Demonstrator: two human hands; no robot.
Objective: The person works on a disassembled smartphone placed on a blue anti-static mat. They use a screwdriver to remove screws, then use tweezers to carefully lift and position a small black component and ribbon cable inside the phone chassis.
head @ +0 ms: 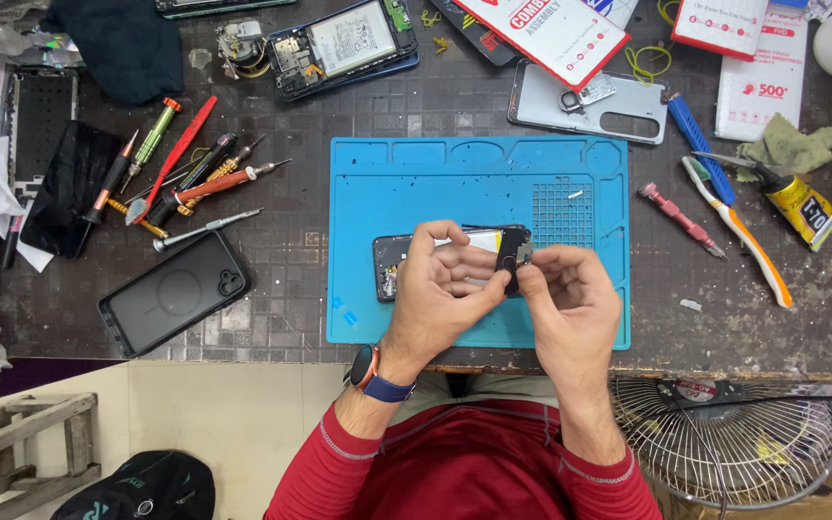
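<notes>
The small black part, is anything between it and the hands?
Nothing visible: the left hand and right hand both pinch the small black part directly, above the opened phone on the blue silicone mat.

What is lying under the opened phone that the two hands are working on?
The blue repair mat lies under the opened phone. Both hands, left and right, cover the phone's lower middle part.

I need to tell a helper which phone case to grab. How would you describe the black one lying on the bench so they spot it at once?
Start at the blue silicone work mat in the middle of the dark bench. Look left, past its lower left corner, to the black rectangular phone case lying tilted below the cluster of screwdrivers. Unlike the opened phones nearby, it is whole, with a ring outline and a corner camera cutout.
</notes>
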